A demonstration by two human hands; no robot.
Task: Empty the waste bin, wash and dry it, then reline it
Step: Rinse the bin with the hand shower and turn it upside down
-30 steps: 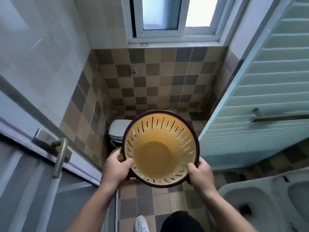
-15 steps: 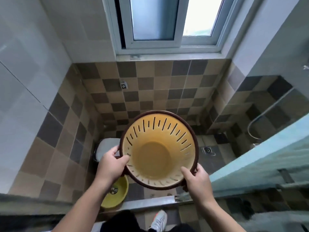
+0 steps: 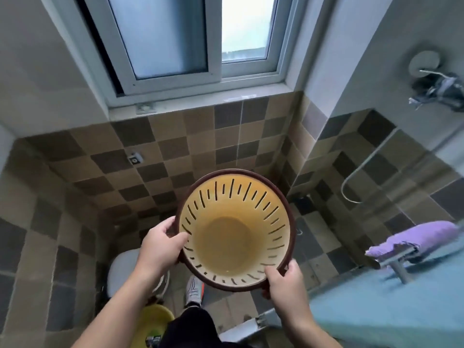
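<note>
A round yellow waste bin (image 3: 226,243) with slotted walls and a dark brown rim is held up in front of me, its mouth facing the camera. No liner or waste shows inside it. My left hand (image 3: 160,244) grips the rim on the left side, thumb inside the bin. My right hand (image 3: 285,281) grips the rim at the lower right, thumb over the edge.
A white toilet (image 3: 124,268) sits low at the left, a yellow basin (image 3: 150,322) on the floor in front of it. A glass door (image 3: 391,305) with a purple cloth (image 3: 416,241) on its handle stands right. A window (image 3: 190,41) is above, a shower hose (image 3: 361,169) on the right wall.
I have stepped through the doorway further into the tiled bathroom, carrying the bin forward. Both hands keep the same hold on the rim. The purple cloth has come into view.
</note>
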